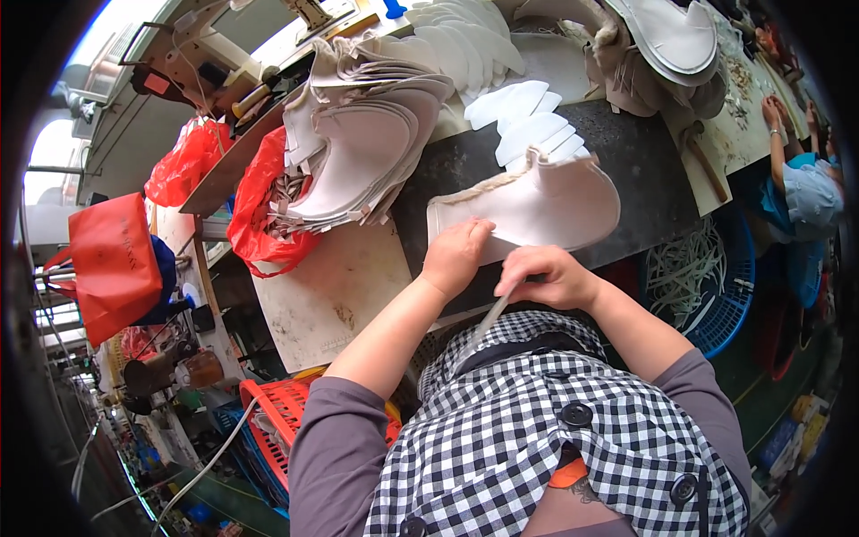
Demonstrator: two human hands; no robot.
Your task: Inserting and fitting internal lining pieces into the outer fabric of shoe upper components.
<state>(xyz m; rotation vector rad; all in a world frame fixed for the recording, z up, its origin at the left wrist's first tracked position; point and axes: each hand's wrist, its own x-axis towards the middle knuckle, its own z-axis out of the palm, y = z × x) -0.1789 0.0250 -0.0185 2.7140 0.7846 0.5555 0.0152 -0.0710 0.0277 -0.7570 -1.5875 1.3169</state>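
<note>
A whitish boot upper (573,210) with a fleecy edge lies on a black mat (649,152) in front of me. My left hand (458,257) is closed at the upper's near left edge, thumb and fingers pressed together there. Just right of it, off the near edge, my right hand (550,276) pinches a thin pale strip (488,324) that hangs down toward my checked apron. Loose white shaped pads (537,139) lie fanned out on the mat behind the upper.
Stacked uppers (367,161) stand at left beside a red plastic bag (259,224); another pile (662,40) sits far right. A hammer (707,170) lies at the mat's right. Below are a blue basket (741,291) of strips and a red crate (268,430). A co-worker's hand (772,112) shows far right.
</note>
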